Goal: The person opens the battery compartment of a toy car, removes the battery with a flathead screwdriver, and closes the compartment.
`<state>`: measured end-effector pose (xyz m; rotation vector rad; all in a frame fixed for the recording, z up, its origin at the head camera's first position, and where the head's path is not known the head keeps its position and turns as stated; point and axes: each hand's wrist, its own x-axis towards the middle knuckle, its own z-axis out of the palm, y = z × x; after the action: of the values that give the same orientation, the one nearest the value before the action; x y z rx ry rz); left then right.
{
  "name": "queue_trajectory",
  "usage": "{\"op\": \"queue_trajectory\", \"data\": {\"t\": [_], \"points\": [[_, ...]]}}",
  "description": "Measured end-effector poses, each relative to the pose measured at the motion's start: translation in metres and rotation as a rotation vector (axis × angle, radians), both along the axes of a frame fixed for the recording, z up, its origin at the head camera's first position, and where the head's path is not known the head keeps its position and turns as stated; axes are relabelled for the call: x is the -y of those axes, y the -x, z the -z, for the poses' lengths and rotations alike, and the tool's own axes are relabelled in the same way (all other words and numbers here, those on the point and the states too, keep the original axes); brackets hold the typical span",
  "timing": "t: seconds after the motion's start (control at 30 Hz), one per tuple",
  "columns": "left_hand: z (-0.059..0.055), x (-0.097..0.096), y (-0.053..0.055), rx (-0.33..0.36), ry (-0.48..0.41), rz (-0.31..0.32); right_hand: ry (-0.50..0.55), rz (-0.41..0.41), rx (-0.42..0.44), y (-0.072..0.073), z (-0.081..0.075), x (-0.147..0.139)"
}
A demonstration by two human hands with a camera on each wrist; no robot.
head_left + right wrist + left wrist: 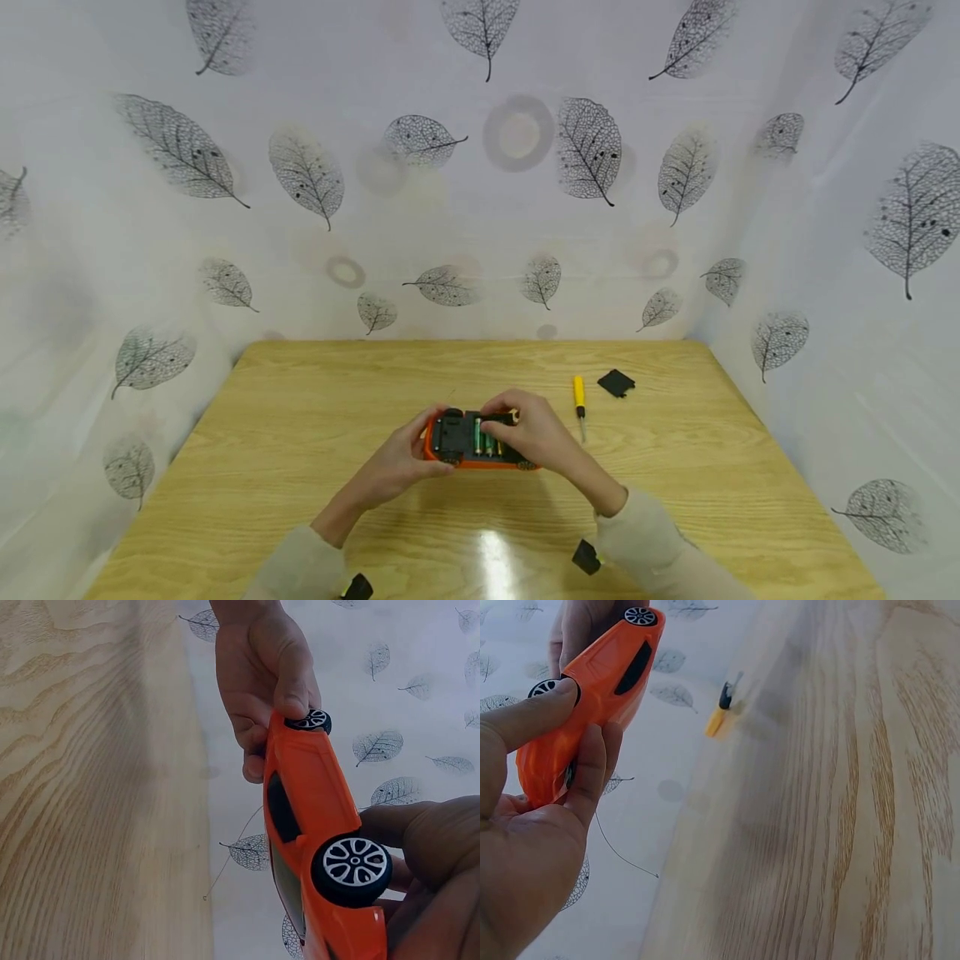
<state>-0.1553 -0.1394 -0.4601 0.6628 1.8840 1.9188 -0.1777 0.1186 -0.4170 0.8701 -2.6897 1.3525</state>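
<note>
An orange toy car is held with its dark underside up in the head view. My left hand grips its left end, the thumb near a wheel and the fingers round the body. Several green cylindrical batteries lie side by side in the car's open compartment. My right hand is over the compartment, bent thumb and index finger at the batteries' upper ends. I cannot tell whether they pinch a battery. In the right wrist view the body of the car hides most of these fingers.
A screwdriver with a yellow handle lies on the wooden table beyond my right hand. Right of it is a small black cover. A white leaf-patterned sheet surrounds the table's back and sides.
</note>
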Motion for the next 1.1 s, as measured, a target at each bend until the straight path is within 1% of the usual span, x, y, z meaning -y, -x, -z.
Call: {"op": "queue_trajectory", "data": {"t": [0.2,0.53,0.83,0.93,1.1], "points": [[0.0012,-0.0010,-0.0001,0.007,-0.001,-0.004,-0.004,-0.010,-0.005,-0.0006,0.0033,0.0007],[0.0023,-0.0017,0.0009,0.013,-0.002,-0.013,-0.016,-0.024,-0.028,-0.0002,0.0040,0.0012],[0.0047,-0.0027,0.0030,-0.016,0.000,-0.003,-0.011,-0.010,0.009,0.0006,0.0049,0.0017],[0.0048,-0.0029,0.0033,-0.008,0.001,-0.014,0.006,0.002,0.014,0.0007,0.0036,0.0022],[0.0036,-0.0032,0.0038,-0.006,-0.003,-0.020,0.069,0.034,-0.008,0.0009,0.0002,0.0028]]}}
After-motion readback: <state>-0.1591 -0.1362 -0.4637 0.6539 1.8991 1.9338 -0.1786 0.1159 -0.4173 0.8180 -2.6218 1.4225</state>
